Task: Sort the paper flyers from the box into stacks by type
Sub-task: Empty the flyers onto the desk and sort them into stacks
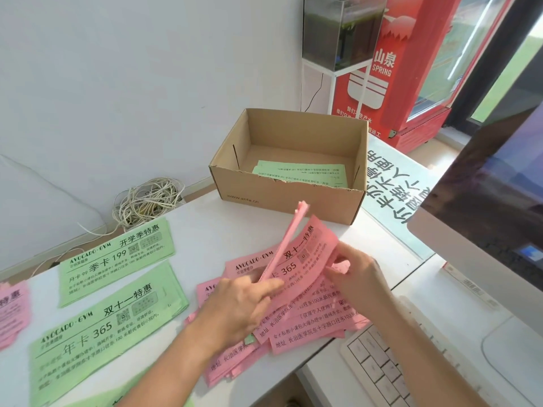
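A loose pile of pink flyers (296,321) lies on the white desk in front of me. My left hand (238,304) holds a thin bunch of pink flyers (286,239) edge-up, slanting toward the box. My right hand (357,274) pinches the right end of a single pink flyer (305,254) lifted off the pile. An open cardboard box (282,198) stands behind, with a green flyer (299,173) lying inside. Two green stacks sit to the left: one (117,259) farther back, one (100,330) nearer. A pink stack (11,309) shows at the left edge.
A white keyboard (390,368) lies at the lower right, beside a monitor (493,218). A printed sign (393,186) lies flat behind the box. Tangled white cables (147,204) sit by the wall. A red drinks fridge (411,69) stands at the back right.
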`<state>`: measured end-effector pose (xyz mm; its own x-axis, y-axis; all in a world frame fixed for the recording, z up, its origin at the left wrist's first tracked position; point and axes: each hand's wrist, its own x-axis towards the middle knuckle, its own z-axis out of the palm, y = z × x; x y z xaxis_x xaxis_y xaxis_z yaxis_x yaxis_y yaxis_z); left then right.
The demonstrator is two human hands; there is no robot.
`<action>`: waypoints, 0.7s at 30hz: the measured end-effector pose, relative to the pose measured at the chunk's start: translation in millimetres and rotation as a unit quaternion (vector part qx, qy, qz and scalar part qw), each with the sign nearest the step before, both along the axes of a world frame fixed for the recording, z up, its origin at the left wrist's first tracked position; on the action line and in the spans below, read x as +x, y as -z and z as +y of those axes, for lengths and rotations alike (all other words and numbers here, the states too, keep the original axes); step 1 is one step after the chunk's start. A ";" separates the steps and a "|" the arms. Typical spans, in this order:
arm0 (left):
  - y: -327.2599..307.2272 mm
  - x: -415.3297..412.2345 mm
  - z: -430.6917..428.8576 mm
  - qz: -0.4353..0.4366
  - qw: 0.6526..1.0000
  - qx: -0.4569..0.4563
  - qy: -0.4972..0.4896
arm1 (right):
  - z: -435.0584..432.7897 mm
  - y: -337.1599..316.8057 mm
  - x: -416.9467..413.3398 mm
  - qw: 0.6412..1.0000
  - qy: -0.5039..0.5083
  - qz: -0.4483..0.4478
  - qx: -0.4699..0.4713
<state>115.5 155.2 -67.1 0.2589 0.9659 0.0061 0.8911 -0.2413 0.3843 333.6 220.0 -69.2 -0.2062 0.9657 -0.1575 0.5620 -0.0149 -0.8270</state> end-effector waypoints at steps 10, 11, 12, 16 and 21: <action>9.9 7.3 -0.7 0.034 0.997 -0.012 -0.069 | 11.3 -16.8 -14.3 0.977 0.032 -0.206 0.050; 8.5 8.1 -1.8 0.023 0.997 -0.012 -0.077 | 9.0 -15.4 -13.8 0.964 0.030 -0.255 0.069; 7.7 8.1 -2.5 0.006 0.996 -0.014 -0.087 | 6.9 -15.3 -13.5 0.954 0.030 -0.290 0.074; 5.1 -1.7 -1.7 -0.097 0.984 0.016 -0.147 | 1.2 -9.4 -9.8 0.939 -0.009 -0.341 0.049; 10.1 -12.6 -1.3 -0.182 0.958 -0.021 -0.219 | 8.6 -7.0 -11.5 0.964 -0.033 -0.259 -0.041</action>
<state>102.9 153.8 -77.2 -0.1824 0.9830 -0.0231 0.7080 0.1476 0.6907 322.1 228.6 -62.1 -0.1389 0.9330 -0.3319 0.9017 -0.0195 -0.4320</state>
